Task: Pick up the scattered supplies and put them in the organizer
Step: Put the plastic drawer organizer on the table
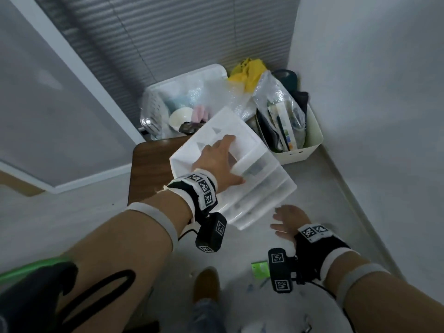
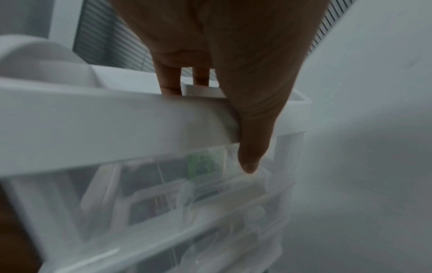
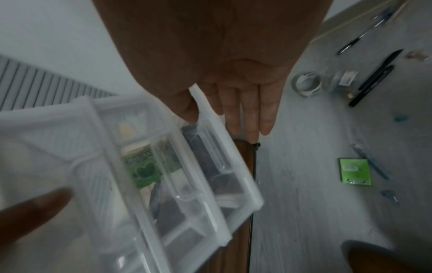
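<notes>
1. The left hand (image 1: 219,162) is gripping the top rim of a white plastic organizer (image 1: 262,186), with fingers hooked over the edge into the top tray and the thumb (image 2: 250,157) pressing down the front
2. The right hand (image 1: 289,224) is hovering just beside the organizer's lower corner with its fingers (image 3: 247,114) straight and held together, gripping nothing; whether it is touching the organizer cannot be told
3. The organizer is tilting in the air above the corner of a brown wooden table (image 1: 149,169), and its clear drawers (image 3: 187,184) are showing a green mint packet (image 3: 145,170) inside
4. Scattered supplies are lying on the pale floor (image 3: 304,203): a green card packet (image 3: 354,171), a roll of tape (image 3: 306,84), a small clear jar (image 3: 343,80) and several dark pens (image 3: 374,79)
5. Two white bins are standing against the wall behind: one (image 1: 153,102) holding a bowl and bubble wrap, the other (image 1: 312,140) holding bags and papers
</notes>
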